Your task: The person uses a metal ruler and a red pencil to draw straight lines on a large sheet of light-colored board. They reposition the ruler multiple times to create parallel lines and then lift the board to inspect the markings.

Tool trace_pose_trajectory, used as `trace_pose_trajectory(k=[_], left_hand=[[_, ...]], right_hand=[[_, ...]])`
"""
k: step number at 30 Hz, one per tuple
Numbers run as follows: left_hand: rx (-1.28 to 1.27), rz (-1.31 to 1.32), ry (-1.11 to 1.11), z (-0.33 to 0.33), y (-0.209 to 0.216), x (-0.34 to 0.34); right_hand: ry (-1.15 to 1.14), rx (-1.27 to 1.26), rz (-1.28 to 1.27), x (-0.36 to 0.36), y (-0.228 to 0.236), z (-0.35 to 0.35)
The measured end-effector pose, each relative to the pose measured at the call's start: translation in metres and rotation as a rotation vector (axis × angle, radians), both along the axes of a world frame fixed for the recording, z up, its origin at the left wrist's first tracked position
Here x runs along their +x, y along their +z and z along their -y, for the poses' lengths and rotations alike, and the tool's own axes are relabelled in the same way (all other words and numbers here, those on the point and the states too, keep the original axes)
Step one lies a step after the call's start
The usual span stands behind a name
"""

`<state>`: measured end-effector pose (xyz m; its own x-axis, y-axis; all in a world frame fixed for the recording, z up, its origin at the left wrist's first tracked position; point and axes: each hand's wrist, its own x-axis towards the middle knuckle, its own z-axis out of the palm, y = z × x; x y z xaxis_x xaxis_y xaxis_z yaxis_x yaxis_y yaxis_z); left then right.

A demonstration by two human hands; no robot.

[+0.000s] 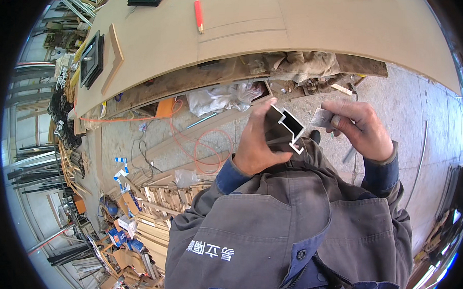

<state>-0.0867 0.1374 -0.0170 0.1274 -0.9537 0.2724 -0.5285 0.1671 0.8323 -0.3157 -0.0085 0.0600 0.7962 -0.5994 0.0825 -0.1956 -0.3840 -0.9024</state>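
Observation:
My left hand (253, 146) is wrapped round a dark metal profile (276, 128), its cut end turned up and showing a hollow box section with a bright lipped edge. Between the thumb and fingers of my right hand (366, 129) is a small flat grey metal plate (321, 118). The plate is held just to the right of the profile's open end, with a gap between them. Both hands are in front of my body, below the near edge of the bench. The profile's far end is hidden behind my left hand and clothing.
A wide brown board (329, 19) tops the bench ahead, carrying a red pencil-like tool (199, 15), a black frame (91, 60) and an angled wood strip (115, 57). Below lie crumpled plastic (225, 98), an orange hose (197, 145) and stacked wood strips (160, 210).

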Motion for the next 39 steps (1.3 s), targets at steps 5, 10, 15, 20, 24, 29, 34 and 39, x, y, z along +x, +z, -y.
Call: trace_pose_trajectory(k=[5,10,15,20,24,29,34,39], left_hand=[[0.130,-0.197,-0.349,0.003,-0.002,0.001],[0.181,-0.288,-0.463,0.005,-0.003,-0.004],[0.233,-0.297,-0.462,0.003,0.002,-0.006],[0.239,-0.268,-0.469,0.001,0.001,-0.006],[0.226,-0.266,-0.466,0.000,0.000,-0.006],[0.226,-0.241,-0.463,0.000,0.001,-0.005],[0.184,-0.227,-0.445,0.001,0.004,-0.004],[0.166,-0.238,-0.454,0.003,0.003,-0.004]], right_hand=[[-0.059,0.056,0.010,0.003,0.012,0.007],[-0.030,-0.068,0.059,-0.004,0.003,0.014],[-0.014,-0.055,-0.009,-0.005,0.009,0.015],[0.010,-0.096,-0.028,-0.003,0.011,0.017],[0.001,-0.116,0.006,0.000,0.007,0.017],[0.026,-0.192,0.023,0.003,0.007,0.018],[0.012,-0.172,-0.011,0.006,0.012,0.018],[0.041,-0.215,-0.034,0.007,0.015,0.022]])
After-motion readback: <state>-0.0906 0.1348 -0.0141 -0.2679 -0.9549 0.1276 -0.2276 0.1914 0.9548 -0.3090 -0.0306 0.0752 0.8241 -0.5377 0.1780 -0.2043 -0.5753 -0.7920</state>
